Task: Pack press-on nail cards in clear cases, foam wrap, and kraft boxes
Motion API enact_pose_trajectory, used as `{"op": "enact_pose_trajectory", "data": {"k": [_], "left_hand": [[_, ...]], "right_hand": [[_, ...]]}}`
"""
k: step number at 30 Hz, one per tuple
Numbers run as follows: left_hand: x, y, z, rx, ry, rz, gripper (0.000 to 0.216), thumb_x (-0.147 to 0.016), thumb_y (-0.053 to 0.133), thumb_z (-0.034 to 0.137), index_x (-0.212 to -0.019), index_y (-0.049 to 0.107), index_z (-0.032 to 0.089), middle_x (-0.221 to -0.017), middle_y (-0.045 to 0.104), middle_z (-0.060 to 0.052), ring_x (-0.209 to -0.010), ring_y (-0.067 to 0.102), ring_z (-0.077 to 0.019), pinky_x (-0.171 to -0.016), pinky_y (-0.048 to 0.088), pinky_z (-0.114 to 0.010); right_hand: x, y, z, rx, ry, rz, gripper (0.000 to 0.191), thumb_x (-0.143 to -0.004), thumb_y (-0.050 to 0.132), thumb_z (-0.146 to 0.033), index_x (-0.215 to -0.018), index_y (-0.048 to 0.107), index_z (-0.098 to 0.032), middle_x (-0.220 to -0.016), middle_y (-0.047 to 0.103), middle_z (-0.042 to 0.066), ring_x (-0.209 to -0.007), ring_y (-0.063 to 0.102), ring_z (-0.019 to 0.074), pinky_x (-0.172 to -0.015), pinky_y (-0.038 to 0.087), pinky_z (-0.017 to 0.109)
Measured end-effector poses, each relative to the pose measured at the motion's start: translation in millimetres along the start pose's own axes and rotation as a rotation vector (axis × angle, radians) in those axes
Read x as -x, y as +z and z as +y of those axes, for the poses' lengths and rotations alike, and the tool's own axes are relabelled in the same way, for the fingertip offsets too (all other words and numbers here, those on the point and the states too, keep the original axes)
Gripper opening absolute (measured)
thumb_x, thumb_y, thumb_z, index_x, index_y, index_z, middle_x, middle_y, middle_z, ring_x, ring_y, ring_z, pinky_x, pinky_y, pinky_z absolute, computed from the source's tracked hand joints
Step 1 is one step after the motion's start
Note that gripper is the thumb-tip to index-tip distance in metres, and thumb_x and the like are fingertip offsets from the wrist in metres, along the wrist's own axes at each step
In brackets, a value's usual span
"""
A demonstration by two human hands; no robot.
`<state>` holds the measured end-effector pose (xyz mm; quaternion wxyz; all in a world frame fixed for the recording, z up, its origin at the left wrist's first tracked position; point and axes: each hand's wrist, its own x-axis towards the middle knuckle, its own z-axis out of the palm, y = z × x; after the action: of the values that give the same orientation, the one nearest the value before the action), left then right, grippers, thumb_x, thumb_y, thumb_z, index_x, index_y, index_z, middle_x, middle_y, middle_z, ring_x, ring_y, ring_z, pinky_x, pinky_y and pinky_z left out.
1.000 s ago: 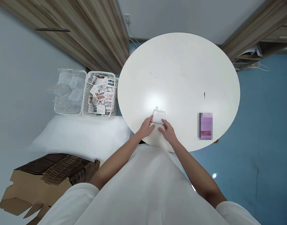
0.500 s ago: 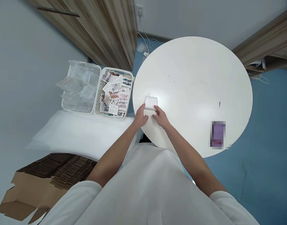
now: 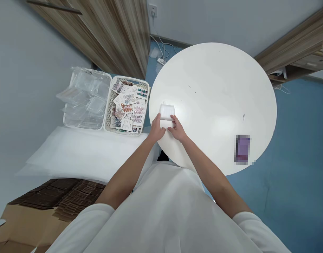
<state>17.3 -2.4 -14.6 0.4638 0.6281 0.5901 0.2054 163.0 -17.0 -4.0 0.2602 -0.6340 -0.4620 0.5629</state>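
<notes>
A small white packet (image 3: 167, 112), seemingly wrapped in foam sheet, lies at the left side of the round white table (image 3: 216, 80). My left hand (image 3: 157, 131) grips its near left corner, fingers along the edge. At the near right corner my right hand (image 3: 178, 130) has its fingertips on the packet, the fingers curled and the thumb pointing inward. Both thumbs sit close to each other on the near side. What is inside the wrapping is hidden.
Left of the table stand a basket of press-on nail cards (image 3: 128, 105) and a basket of clear plastic packs (image 3: 87, 98). White foam sheets (image 3: 79, 151) lie nearer me, above folded cardboard boxes (image 3: 32, 225). A blurred purple object (image 3: 242, 149) lies at the table's right.
The view has shifted slightly. My hands stay at the packet's near corners, and the right fingers now reach a little further onto its right edge.
</notes>
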Motion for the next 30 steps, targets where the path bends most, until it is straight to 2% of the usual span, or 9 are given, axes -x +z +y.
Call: {"op": "enact_pose_trajectory", "data": {"k": [7, 13, 19, 25, 27, 30], "left_hand": [[-1, -5, 0, 0.014, 0.009, -0.002, 0.078, -0.068, 0.048, 0.012, -0.137, 0.012, 0.018, -0.143, 0.018, -0.008, -0.131, 0.014, -0.0258, -0.107, 0.016, -0.043], [1, -1, -1, 0.048, -0.024, 0.017, 0.078, -0.067, 0.051, 0.012, -0.136, 0.015, 0.018, -0.142, 0.02, -0.009, -0.131, 0.016, -0.0249, -0.107, 0.017, -0.041], [7, 16, -3, 0.174, -0.097, 0.117, 0.078, -0.07, 0.05, 0.013, -0.137, 0.012, 0.022, -0.143, 0.018, -0.007, -0.13, 0.019, -0.0228, -0.106, 0.021, -0.04], [38, 26, 3, 0.25, -0.138, 0.153, 0.07, -0.073, 0.049, 0.018, -0.136, 0.017, 0.023, -0.141, 0.021, -0.009, -0.128, 0.024, -0.0231, -0.1, 0.03, -0.039], [55, 29, 7, 0.282, -0.162, 0.167, 0.067, -0.075, 0.049, 0.02, -0.135, 0.019, 0.023, -0.139, 0.026, -0.011, -0.122, 0.036, -0.0224, -0.097, 0.035, -0.039], [87, 30, 15, 0.316, -0.184, 0.161, 0.06, -0.077, 0.048, 0.025, -0.133, 0.025, 0.021, -0.128, 0.042, -0.012, -0.102, 0.053, -0.0177, -0.09, 0.041, -0.036]], "right_hand": [[2, 3, 3, -0.002, -0.02, 0.008, 0.066, -0.071, 0.053, -0.028, -0.13, 0.025, -0.034, -0.145, 0.005, -0.002, -0.124, 0.027, 0.0237, -0.093, 0.037, 0.042], [12, 2, 4, -0.003, -0.015, 0.003, 0.071, -0.07, 0.055, -0.029, -0.132, 0.021, -0.033, -0.144, 0.005, 0.001, -0.123, 0.029, 0.0238, -0.092, 0.037, 0.042], [51, 1, 14, -0.074, 0.049, 0.041, 0.075, -0.071, 0.054, -0.031, -0.134, 0.014, -0.036, -0.141, 0.017, 0.001, -0.116, 0.037, 0.0211, -0.089, 0.04, 0.04], [92, -9, 36, -0.118, 0.115, 0.065, 0.067, -0.073, 0.051, -0.031, -0.132, 0.019, -0.032, -0.133, 0.033, 0.006, -0.099, 0.05, 0.0161, -0.086, 0.043, 0.037], [100, -14, 42, -0.1, 0.123, 0.093, 0.062, -0.074, 0.049, -0.03, -0.131, 0.023, -0.028, -0.126, 0.041, 0.007, -0.092, 0.052, 0.0149, -0.085, 0.044, 0.037], [108, -22, 46, -0.059, 0.077, 0.094, 0.053, -0.075, 0.046, -0.03, -0.126, 0.032, -0.025, -0.116, 0.049, 0.007, -0.083, 0.054, 0.0135, -0.082, 0.045, 0.036]]}}
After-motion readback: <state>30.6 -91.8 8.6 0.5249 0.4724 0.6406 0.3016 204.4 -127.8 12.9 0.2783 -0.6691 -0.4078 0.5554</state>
